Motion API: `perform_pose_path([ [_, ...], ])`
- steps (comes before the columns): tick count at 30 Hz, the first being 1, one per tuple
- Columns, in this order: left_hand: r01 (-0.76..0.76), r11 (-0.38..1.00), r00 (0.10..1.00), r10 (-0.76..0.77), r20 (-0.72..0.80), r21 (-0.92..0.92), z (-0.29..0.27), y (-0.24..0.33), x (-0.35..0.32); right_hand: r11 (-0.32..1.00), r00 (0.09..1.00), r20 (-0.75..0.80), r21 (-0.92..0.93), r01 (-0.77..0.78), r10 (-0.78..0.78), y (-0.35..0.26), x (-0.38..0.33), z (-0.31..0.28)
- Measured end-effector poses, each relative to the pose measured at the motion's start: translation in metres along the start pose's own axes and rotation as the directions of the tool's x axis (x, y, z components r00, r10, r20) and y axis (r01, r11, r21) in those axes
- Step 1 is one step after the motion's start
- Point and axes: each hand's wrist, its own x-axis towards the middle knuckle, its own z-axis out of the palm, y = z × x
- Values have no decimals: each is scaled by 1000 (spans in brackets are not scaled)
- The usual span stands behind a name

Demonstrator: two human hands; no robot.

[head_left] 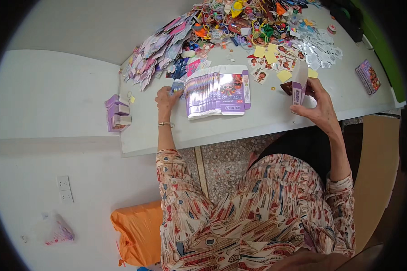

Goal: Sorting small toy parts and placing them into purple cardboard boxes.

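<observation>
A: The right hand (319,106) grips a small purple-and-white carton (299,83), half folded up and held upright above the white table (267,117), fingers curled round its lower end.

B: And the left hand (166,97)?

A: In this one head view it rests at the left end of the fanned row of flat cartons (219,90), pinching a small card (177,86) between fingertips. The row lies overlapped, between the two hands.

B: What could go wrong?

A: I judge the fan is the weak spot. A nudge from the left wrist could slide the glossy blanks apart or off the near edge. The open carton is held by one hand only, so its flaps may spring back.

B: Anything else close?

A: Loose picture stickers (276,58) and yellow slips (284,75) lie just behind the carton; a sleeve could sweep them into the toy heap (239,22). Finished boxes (117,113) sit stacked at the far left edge.
</observation>
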Motion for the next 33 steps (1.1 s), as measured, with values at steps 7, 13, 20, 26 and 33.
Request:
perform_pose_path([
  [7, 137, 941, 984, -93, 154, -310, 0, -53, 30, 997, 998, -28, -38, 61, -62, -10, 2, 5],
  [13, -50, 925, 987, 103, 123, -375, -5, -35, 11, 997, 996, -67, -65, 49, -53, -6, -5, -8],
  [20, -36, 997, 998, 39, 54, -68, -6, -9, 19, 997, 998, -46, -52, 51, -54, -7, -1, 0],
  [26, -18, 995, 991, 31, 132, -94, 8, 30, 90, 998, 998, -27, -41, 55, -56, -9, 3, 6],
  [33, -209, 918, 976, 219, -10, -336, -20, 74, 128, 999, 999, -27, -30, 32, -33, -10, 1, 3],
])
